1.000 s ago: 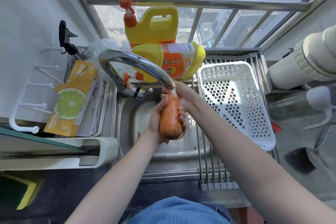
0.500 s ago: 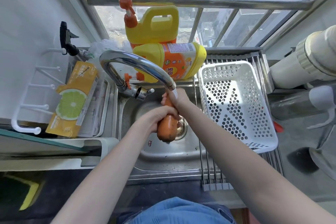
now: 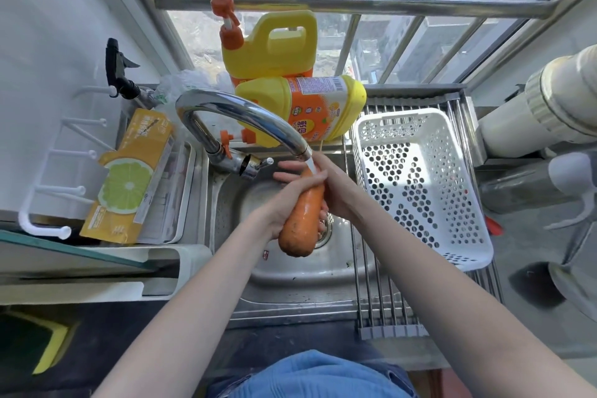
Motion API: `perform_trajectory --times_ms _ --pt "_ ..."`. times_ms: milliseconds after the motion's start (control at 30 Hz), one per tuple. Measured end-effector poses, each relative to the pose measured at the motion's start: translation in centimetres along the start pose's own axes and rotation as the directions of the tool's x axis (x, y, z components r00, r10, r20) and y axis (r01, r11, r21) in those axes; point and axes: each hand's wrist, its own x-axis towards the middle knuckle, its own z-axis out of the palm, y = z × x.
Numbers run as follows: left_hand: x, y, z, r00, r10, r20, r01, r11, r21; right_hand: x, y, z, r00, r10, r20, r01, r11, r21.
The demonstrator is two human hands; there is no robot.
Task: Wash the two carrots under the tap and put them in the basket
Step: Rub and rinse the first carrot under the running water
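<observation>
One large orange carrot (image 3: pixel 302 223) is held over the steel sink (image 3: pixel 290 271), its thin end up under the running tap (image 3: pixel 245 116). My left hand (image 3: pixel 284 200) wraps the carrot from the left, fingers spread near the water stream. My right hand (image 3: pixel 336 191) grips it from the right, partly behind it. The white perforated basket (image 3: pixel 420 184) sits empty on the drying rack to the right of the sink. A second carrot is not visible.
Two yellow detergent bottles (image 3: pixel 300 107) stand and lie behind the tap. A yellow lemon-print packet (image 3: pixel 129 178) lies in a tray at left. A white pipe (image 3: pixel 549 100) runs at the right. A metal roll-up rack (image 3: pixel 387 300) spans the sink's right side.
My left hand slid up the carrot toward the tap, leaving the thick lower end bare. The carrot stays under the water stream.
</observation>
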Motion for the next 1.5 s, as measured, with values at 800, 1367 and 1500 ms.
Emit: perform_trajectory --times_ms 800,1367,1500 --pt "1.9 -1.6 -2.1 0.879 0.287 -0.38 -0.187 0.942 0.277 1.8 -0.2 2.8 0.706 -0.282 -0.65 -0.005 0.916 -0.402" --pt "2.7 -3.5 1.4 0.816 0.369 -0.446 -0.007 0.777 0.63 2.0 -1.3 2.4 0.778 -0.082 -0.622 0.0 0.991 -0.131" --pt "2.5 -4.5 2.0 0.64 0.563 -0.523 0.067 0.637 0.768 2.6 -0.2 2.7 0.644 -0.231 -0.729 0.08 0.969 -0.236"
